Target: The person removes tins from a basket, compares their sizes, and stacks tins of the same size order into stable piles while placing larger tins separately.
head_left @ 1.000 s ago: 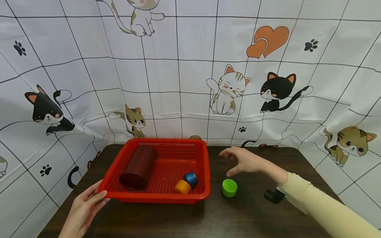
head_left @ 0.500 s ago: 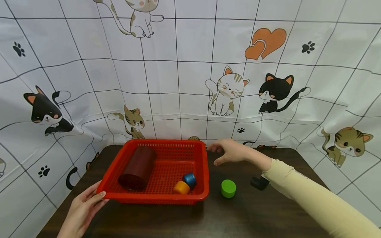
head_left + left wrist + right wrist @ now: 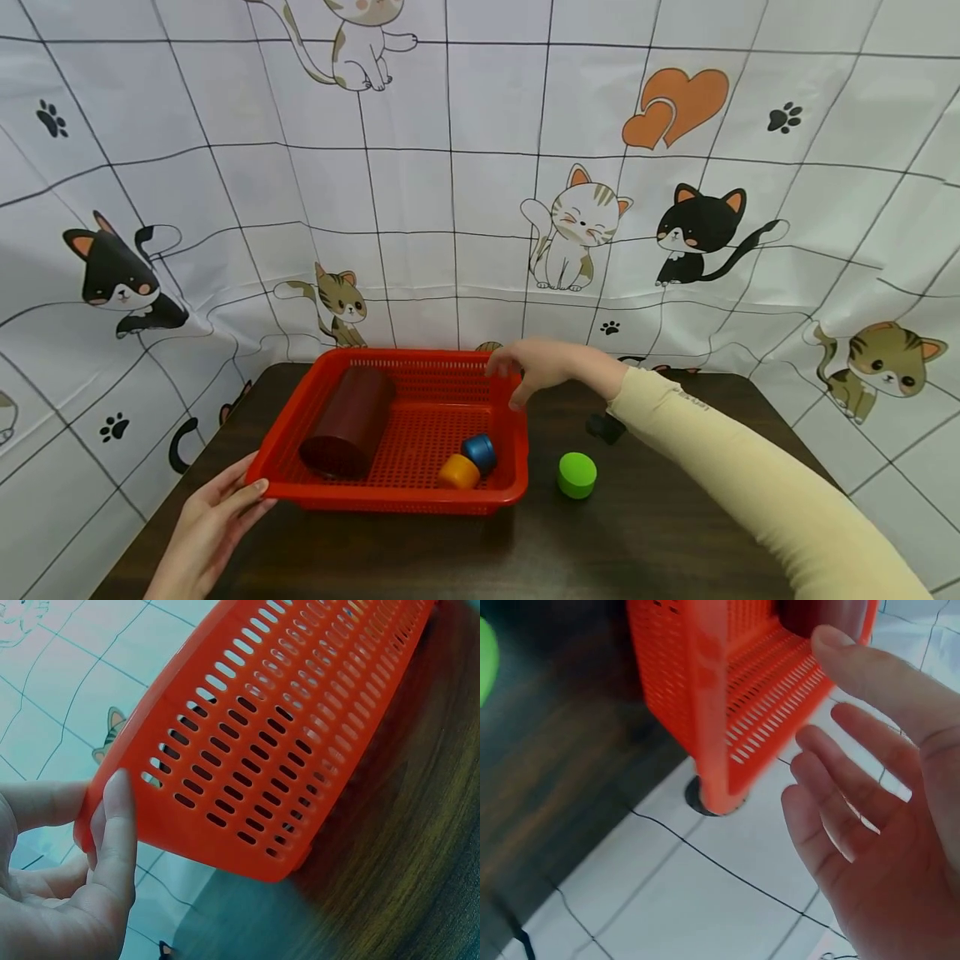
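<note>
A red plastic basket [image 3: 390, 497] with slotted walls stands on the dark wooden table. At its near left corner my left hand [image 3: 213, 521] pinches the rim between thumb and fingers, as the left wrist view shows up close. My right hand [image 3: 543, 367] is over the far right corner of the basket, fingers bent loosely and holding nothing. Inside lie a dark red cylinder [image 3: 348, 425] on its side at the left, and a blue cap-like piece [image 3: 480, 452] touching an orange one [image 3: 459, 472] near the front right.
A short green cylinder [image 3: 577, 475] sits on the table [image 3: 622, 533] to the right of the basket. Behind and around the table hangs a white sheet [image 3: 480, 200] printed with cats and grid lines. A dark wrist device [image 3: 604, 427] shows below the right sleeve.
My right hand has moved left and slightly away from me, from above the green cylinder to the basket's far right corner. My left hand keeps its grip and the basket stays put.
</note>
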{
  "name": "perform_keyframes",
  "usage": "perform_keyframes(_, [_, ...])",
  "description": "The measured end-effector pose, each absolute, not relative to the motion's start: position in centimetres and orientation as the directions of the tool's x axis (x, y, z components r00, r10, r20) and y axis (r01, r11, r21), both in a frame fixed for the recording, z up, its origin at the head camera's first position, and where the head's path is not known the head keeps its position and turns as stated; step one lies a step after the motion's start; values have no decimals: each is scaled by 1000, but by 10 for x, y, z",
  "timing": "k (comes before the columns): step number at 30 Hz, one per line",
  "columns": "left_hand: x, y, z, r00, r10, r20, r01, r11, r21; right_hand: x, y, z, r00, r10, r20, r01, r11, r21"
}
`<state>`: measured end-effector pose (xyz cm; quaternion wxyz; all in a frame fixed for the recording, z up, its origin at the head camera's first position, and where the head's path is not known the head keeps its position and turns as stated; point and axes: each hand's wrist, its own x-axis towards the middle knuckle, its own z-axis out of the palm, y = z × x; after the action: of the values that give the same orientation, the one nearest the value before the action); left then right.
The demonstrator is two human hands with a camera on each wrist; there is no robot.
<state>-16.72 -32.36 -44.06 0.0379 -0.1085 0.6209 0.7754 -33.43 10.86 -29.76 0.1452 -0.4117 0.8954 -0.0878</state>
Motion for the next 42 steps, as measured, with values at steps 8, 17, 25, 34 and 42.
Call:
perform_keyframes(8, [-169, -325, -442, -976, -80, -204, -182, -224, 958, -343, 81, -285, -628, -753, -194, -719, 657, -227])
perform_keyframes(17, [-168, -325, -442, -982, -85, -171, -146, -246, 958, -347, 53, -292, -627, -742, -236, -720, 668, -189])
perform_keyframes(25, [-167, -322, -440, -978, -97, -187, -157, -255, 954, -342, 31, -311, -595, -750, -291, -691, 661, -293])
perform_keyframes(34, [-167, -320, -438, -973, -109, -204, -170, -257, 951, -341, 24, -336, -575, -755, -317, -637, 655, -405])
perform_keyframes(42, [-167, -321, -440, -979, -109, -171, -138, -257, 956, -342, 16, -351, -486, -762, -428, -667, 640, -382])
